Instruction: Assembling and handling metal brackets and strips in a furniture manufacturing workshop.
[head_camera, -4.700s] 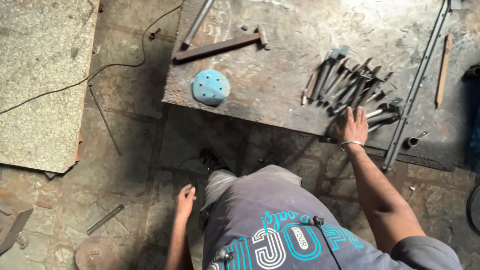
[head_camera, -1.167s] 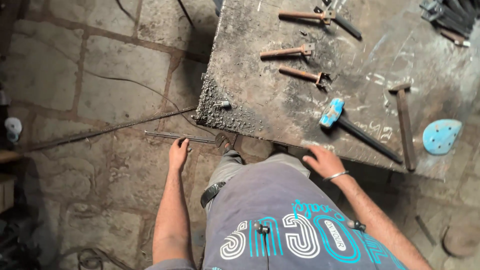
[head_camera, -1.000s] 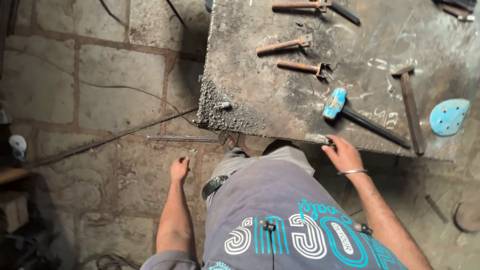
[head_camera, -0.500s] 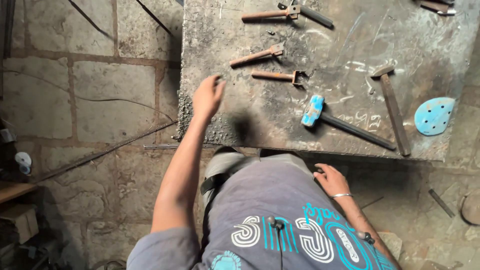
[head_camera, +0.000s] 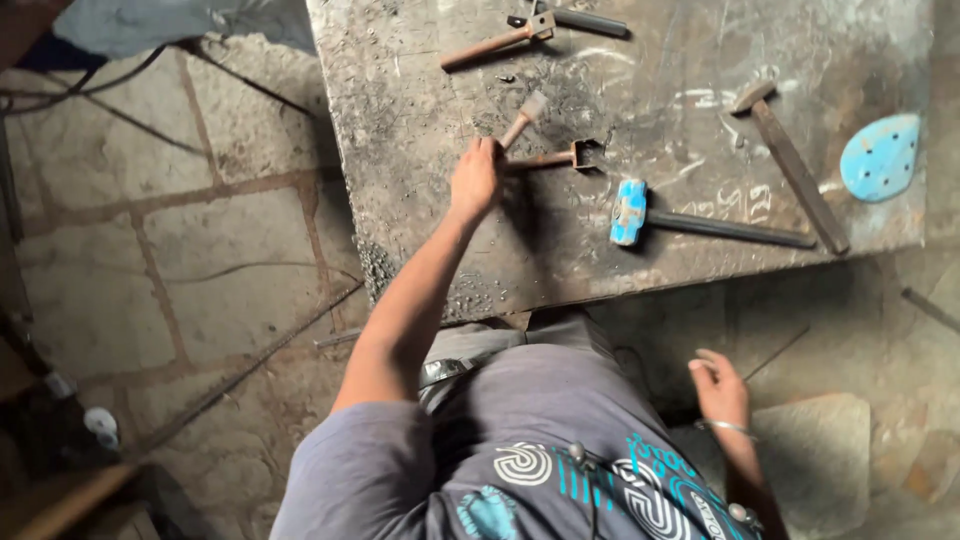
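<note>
My left hand (head_camera: 474, 180) reaches over a dark metal workbench (head_camera: 420, 240) and closes on the handle of a small rusty hammer (head_camera: 526, 115), whose head points up and to the right. Just right of that hand lies another rusty hammer (head_camera: 560, 158) on the bench. A blue-headed hammer (head_camera: 640, 217) with a long dark handle lies further right. My right hand (head_camera: 718, 388) hangs below the bench edge beside my hip, fingers loosely apart and holding nothing.
A large rusty hammer (head_camera: 790, 165) and a blue perforated sanding disc (head_camera: 880, 157) lie at the bench's right. Two more tools (head_camera: 535, 30) rest at the top. Cables and thin metal rods (head_camera: 250, 370) cross the stone floor on the left.
My left hand rose from beside my leg, crossed the bench edge and took hold of the small rusty hammer. My right hand left the bench edge and dropped to my side.
</note>
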